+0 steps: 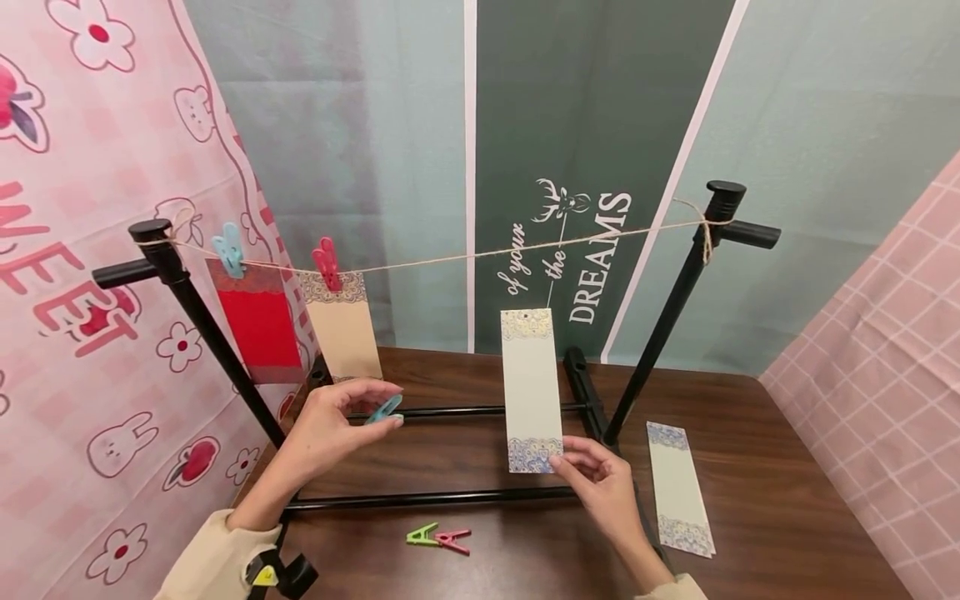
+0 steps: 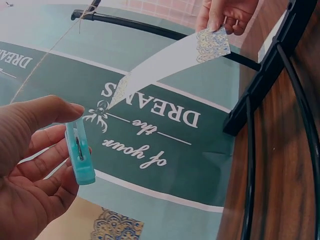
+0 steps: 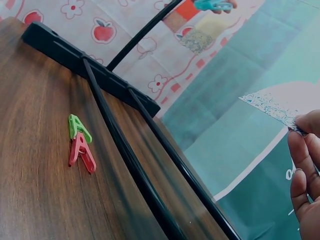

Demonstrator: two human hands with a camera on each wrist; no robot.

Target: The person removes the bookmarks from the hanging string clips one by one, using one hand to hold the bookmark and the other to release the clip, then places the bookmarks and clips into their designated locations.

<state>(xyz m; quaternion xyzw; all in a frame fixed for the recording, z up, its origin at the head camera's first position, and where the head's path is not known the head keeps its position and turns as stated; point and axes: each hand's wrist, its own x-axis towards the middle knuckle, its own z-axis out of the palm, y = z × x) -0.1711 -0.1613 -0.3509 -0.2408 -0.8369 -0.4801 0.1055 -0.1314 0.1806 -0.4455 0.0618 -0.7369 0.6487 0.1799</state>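
My left hand (image 1: 333,429) pinches a light blue clothespin (image 2: 80,155) between thumb and fingers, in front of the hanging cards. With thumb and fingers my right hand (image 1: 603,487) holds the lower right corner of a white card (image 1: 531,383) with patterned ends, upright below the string (image 1: 450,260). The card's top stands apart from the string. On the left part of the string hang a red card (image 1: 260,333), clipped by a blue clothespin (image 1: 228,250), and a beige card (image 1: 343,333), clipped by a red clothespin (image 1: 327,265).
A black frame (image 1: 660,321) with two posts carries the string across the wooden table (image 1: 757,467). Green (image 1: 422,535) and pink (image 1: 453,541) clothespins lie near the front. More white cards (image 1: 678,492) are stacked at the right. Printed cloths (image 1: 360,150) stand behind and beside.
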